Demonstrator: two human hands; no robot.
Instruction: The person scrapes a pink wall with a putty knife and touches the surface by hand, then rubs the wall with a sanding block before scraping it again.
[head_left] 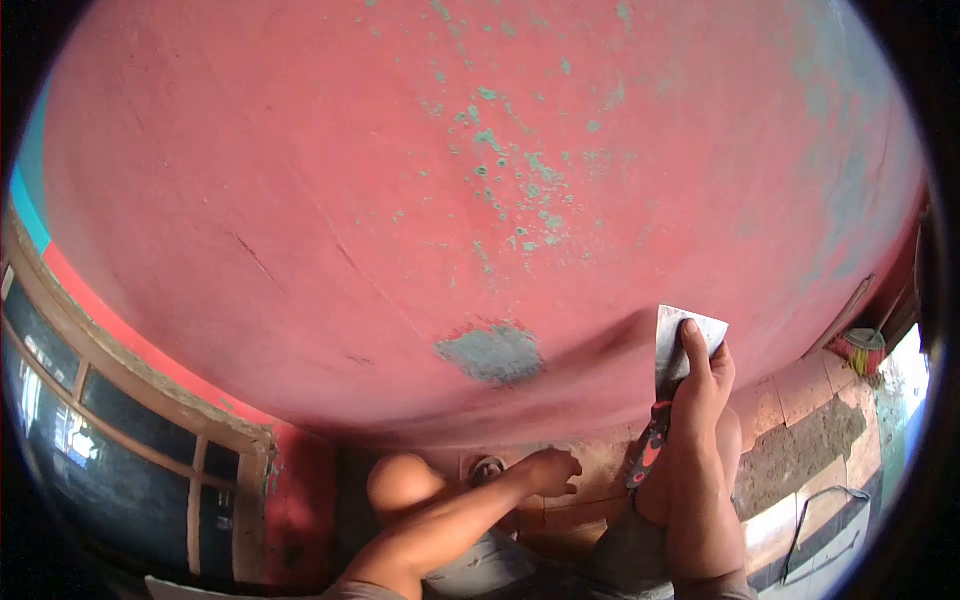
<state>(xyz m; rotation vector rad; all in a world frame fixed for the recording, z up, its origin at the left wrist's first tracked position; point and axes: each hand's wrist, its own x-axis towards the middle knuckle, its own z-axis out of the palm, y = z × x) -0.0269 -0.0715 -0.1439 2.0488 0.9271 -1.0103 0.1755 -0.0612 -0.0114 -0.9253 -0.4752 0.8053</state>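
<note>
Against red wall [300, 200]: right hand [700, 385] raised, fingers clamped on steel scraper [672, 350], forefinger along blade; left hand [550, 468] loosely curled, empty.

We see the tiled floor [800, 390] below the wall | worn tiles, one rough dark patch | a red-rimmed basket [862, 350] stands on it | dark cable [815, 520] lies across it.
</note>
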